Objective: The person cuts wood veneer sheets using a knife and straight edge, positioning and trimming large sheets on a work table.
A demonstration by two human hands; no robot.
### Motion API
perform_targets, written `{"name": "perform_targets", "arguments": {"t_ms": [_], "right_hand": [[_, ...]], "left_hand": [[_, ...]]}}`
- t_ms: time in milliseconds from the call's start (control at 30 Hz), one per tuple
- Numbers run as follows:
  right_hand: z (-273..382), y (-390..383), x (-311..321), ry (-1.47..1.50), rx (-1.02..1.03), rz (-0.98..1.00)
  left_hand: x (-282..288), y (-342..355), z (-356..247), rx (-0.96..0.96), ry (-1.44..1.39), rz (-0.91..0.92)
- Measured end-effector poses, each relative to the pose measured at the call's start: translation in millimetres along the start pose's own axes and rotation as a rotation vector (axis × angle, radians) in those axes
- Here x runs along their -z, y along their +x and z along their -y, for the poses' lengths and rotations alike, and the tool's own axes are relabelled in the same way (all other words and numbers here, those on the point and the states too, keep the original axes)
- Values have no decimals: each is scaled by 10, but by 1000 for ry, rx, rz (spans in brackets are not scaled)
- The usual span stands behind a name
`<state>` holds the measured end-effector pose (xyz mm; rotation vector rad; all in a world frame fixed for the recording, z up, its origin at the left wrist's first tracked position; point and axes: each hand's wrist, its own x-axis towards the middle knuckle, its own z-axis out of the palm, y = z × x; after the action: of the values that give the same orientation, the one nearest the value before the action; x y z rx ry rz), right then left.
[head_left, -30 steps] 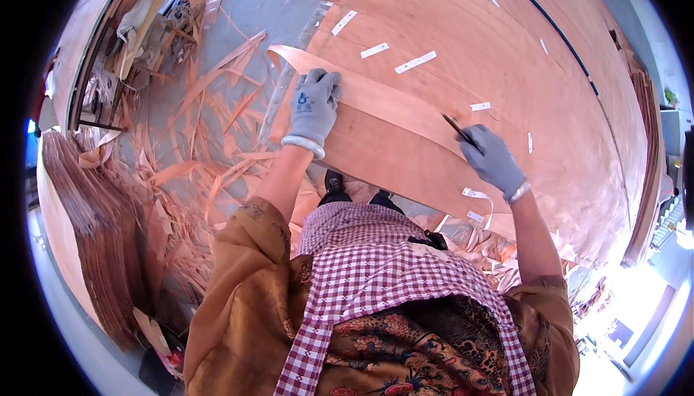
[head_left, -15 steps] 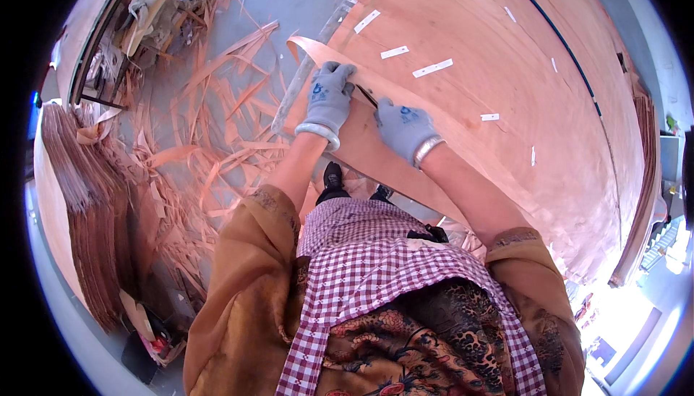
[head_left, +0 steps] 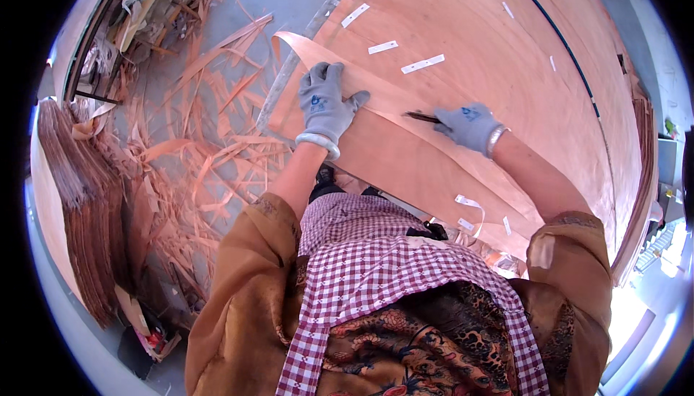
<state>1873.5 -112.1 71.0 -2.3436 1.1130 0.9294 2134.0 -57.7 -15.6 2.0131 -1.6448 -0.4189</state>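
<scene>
A broad sheet of pinkish wood veneer (head_left: 491, 41) lies before me. Along its near part runs a loose veneer strip (head_left: 307, 48), whose far-left end curls up off the sheet. My left hand (head_left: 324, 103), in a grey glove, presses on the strip with fingers stretched and thumb spread to the right. Further right, my gloved right hand (head_left: 468, 127) is closed around a dark, narrow knife (head_left: 421, 116). Its tip points left, toward the left hand, and lies at the strip's edge. The knife's handle is mostly hidden in the fist.
White tape pieces (head_left: 423, 64) are scattered over the veneer, and a dark cord (head_left: 549, 20) crosses its far side. Veneer scraps (head_left: 210, 150) litter the floor at left, beside a stack of veneer sheets (head_left: 90, 230). A grey rail (head_left: 278, 92) borders the sheet's left end.
My right hand has moved right with the knife, away from the left hand, along the strip. The left hand has stayed near the strip's left end, its thumb now spread.
</scene>
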Motion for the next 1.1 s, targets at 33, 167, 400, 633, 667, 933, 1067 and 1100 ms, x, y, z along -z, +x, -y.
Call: {"name": "perform_targets", "arguments": {"t_ms": [33, 167, 400, 633, 667, 933, 1067, 1100], "right_hand": [[-100, -80, 4, -5, -14, 22], [-215, -158, 88, 18, 18, -83], [563, 743, 411, -74, 178, -352], [479, 667, 259, -109, 67, -304], [439, 539, 140, -85, 47, -347], [667, -319, -864, 166, -395, -222], [492, -478, -1011, 323, -407, -401], [416, -561, -1034, 405, -386, -559]], "left_hand": [[-4, 2, 7, -13, 2, -17], [-28, -2, 29, -9, -15, -48], [-48, 14, 55, -4, -40, -49], [1, 40, 25, 3, 5, 6], [5, 40, 22, 9, 8, 17], [11, 44, 0, -33, 37, -21], [68, 38, -69, -55, 45, -2], [87, 14, -89, -61, 48, -25]]}}
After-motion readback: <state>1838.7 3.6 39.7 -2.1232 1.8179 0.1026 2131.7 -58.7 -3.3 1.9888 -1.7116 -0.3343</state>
